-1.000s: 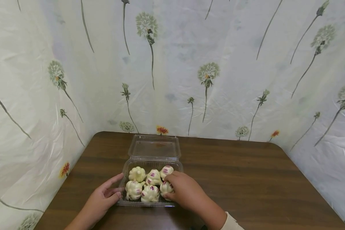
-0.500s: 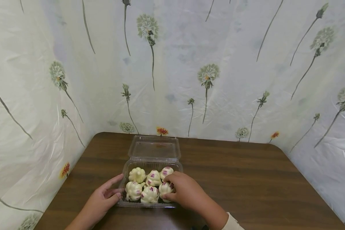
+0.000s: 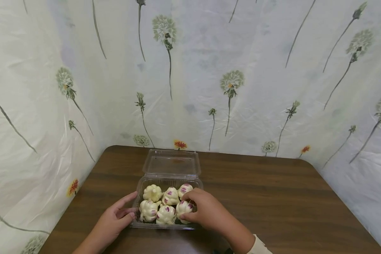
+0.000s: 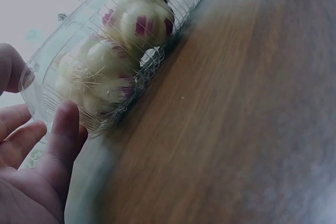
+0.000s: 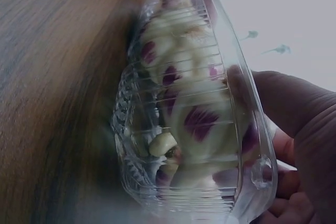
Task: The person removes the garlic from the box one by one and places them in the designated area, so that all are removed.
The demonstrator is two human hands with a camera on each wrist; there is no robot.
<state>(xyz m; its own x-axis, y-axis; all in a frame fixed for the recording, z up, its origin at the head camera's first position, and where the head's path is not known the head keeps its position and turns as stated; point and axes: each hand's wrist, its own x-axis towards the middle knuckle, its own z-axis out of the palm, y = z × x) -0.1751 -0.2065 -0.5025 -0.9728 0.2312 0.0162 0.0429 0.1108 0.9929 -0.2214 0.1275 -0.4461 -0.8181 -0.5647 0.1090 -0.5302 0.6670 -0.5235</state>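
Observation:
A clear plastic clamshell container lies on the table with its lid folded back. Several garlic bulbs, cream with purple streaks, sit inside in two rows. My right hand reaches over the right wall, thumb and fingers around the front-right garlic bulb. Through the ribbed wall that bulb shows in the right wrist view, with the thumb at the rim. My left hand rests against the container's left end with fingers spread. In the left wrist view its thumb touches the near corner.
The dark wooden table extends to the right of the container. Behind and at both sides hangs a pale sheet printed with dandelions. A small dark object, too cut off to identify, shows at the bottom edge by my right forearm.
The front-right garlic bulb has shifted slightly left, and my right fingers have eased back to show more of it. My left hand and the container stay put.

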